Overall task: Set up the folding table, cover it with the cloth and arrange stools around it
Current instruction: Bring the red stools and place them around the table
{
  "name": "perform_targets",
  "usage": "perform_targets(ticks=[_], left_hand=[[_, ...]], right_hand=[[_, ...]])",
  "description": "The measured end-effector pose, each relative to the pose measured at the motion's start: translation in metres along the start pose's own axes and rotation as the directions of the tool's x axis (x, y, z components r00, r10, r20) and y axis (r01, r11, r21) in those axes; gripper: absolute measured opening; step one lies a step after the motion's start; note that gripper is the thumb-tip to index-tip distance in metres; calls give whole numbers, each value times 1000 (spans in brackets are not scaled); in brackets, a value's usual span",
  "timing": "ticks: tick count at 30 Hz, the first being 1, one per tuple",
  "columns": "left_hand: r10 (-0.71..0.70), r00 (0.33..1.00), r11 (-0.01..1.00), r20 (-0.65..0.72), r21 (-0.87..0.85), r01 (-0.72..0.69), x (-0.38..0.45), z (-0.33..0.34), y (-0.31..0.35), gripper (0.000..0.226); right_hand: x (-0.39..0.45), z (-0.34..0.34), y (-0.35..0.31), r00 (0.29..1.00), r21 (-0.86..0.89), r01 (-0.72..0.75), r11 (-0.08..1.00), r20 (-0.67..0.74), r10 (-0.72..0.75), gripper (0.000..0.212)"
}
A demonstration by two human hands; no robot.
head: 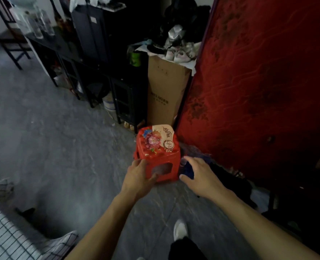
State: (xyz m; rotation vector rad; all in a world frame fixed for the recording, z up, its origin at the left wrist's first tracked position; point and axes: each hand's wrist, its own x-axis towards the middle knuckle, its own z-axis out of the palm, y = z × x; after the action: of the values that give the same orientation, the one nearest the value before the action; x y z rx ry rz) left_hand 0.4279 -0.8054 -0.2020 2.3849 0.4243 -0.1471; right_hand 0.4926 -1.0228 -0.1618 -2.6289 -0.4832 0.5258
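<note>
While the left hand [139, 174] is gripping the red stool's [158, 152] near side, the right hand [196, 174] is reaching, fingers spread; grip both sides evenly before lifting.

There is a single view, from the person's head, looking forward and steeply down at the floor [65, 139]. Both forearms reach in from the near edge. The wide lens bends the shelves [91, 72] at far left and the red panel [258, 87] at right.
</note>
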Motion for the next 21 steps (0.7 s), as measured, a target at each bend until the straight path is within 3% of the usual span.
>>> perform_targets(ticks=[11, 17, 21], left_hand=[[-224, 974, 974, 31, 42, 222, 177, 18, 29, 51], [-239, 971, 970, -23, 41, 239, 254, 4, 55, 56], [-263, 965, 964, 19, 51, 262, 295, 8, 43, 55]], right_hand=[[233, -40, 47, 990, 51, 71, 996, 117, -77, 69], [318, -62, 47, 983, 35, 113, 993, 141, -116, 64], [361, -52, 52, 980, 30, 110, 994, 163, -113, 63]])
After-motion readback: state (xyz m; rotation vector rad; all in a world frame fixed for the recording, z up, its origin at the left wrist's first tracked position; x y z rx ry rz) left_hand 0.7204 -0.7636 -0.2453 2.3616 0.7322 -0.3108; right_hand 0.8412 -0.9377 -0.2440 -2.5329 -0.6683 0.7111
